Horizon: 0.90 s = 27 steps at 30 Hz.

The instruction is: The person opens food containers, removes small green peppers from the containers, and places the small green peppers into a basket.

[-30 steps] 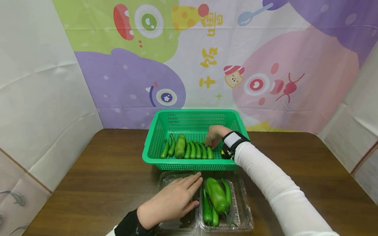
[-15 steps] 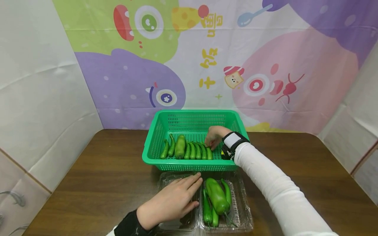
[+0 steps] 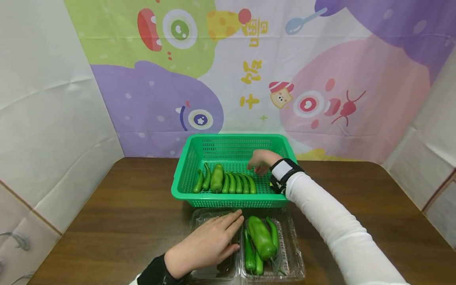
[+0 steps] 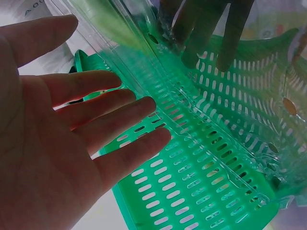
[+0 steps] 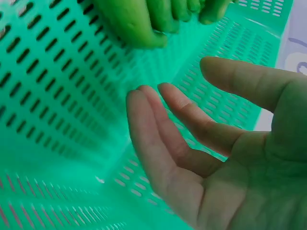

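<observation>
Inside the green basket (image 3: 231, 200) lies a row of slim green chili peppers (image 3: 238, 184) with one fatter green pepper (image 3: 216, 180) among them. My right hand (image 3: 264, 161) hovers over the basket's right part, just off the end of the row. Its fingers are loosely bent, thumb apart, with nothing between them in the right wrist view. My left hand (image 3: 208, 245) lies with straight fingers over the left half of a clear plastic clamshell box (image 3: 299, 261). In the box's right half are a large green pepper (image 3: 261, 237) and several slim chilies (image 3: 250, 253).
The basket stands at the back of the brown wooden table (image 3: 124, 217), close to a cartoon-printed cloth (image 3: 249, 118). The plastic box sits directly in front of the basket. White sheeting (image 3: 53, 99) hangs at the left side.
My right hand has let go of the rightmost chili in the row and lifted slightly away from it. That chili has shifted left against its neighbours. My left hand has stayed put.
</observation>
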### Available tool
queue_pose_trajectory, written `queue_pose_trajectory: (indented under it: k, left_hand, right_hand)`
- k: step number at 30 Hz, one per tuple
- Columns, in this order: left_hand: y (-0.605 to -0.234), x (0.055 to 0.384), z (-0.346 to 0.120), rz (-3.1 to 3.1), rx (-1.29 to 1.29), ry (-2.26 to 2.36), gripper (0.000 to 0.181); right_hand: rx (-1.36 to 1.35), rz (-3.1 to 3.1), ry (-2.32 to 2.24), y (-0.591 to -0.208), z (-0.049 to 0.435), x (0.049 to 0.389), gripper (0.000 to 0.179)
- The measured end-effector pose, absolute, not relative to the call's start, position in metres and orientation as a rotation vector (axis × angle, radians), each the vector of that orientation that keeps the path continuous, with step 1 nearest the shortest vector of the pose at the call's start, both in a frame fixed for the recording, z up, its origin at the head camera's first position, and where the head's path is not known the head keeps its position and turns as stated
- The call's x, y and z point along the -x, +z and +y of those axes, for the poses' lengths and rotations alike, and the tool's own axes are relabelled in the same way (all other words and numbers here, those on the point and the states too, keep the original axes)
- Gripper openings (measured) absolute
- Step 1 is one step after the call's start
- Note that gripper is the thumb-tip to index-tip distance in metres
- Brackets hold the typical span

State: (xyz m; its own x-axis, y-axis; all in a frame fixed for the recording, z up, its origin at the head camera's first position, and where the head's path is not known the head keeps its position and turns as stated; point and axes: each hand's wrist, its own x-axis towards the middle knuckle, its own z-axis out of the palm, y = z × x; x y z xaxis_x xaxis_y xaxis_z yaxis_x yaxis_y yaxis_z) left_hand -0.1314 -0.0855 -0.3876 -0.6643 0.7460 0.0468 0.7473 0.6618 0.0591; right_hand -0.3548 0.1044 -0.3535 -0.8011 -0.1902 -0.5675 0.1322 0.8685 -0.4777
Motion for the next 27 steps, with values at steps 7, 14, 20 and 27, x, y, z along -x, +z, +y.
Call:
queue_pose_trajectory:
  k: [7,14,20,27]
  left_hand:
    - [-0.388,0.132,-0.085,-2.868,1.288,-0.129,0.063]
    - [-0.388,0.132,-0.085,-2.854,1.281,-0.119,0.063]
    - [-0.389,0.132,-0.085,-2.835,1.284,-0.111,0.062]
    - [-0.389,0.132,-0.085,-2.818,1.281,-0.104,0.062]
  right_hand:
    - [0.170,2.529,-0.608,-0.334,0.118,0.346,0.030]
    - [0.234,2.623,-0.614,-0.314,0.127,0.333,0.023]
    - [0.329,2.710,-0.609,-0.301,0.131,0.312,0.021]
    - [0.426,2.823,-0.577,-0.293,0.132,0.284,0.022]
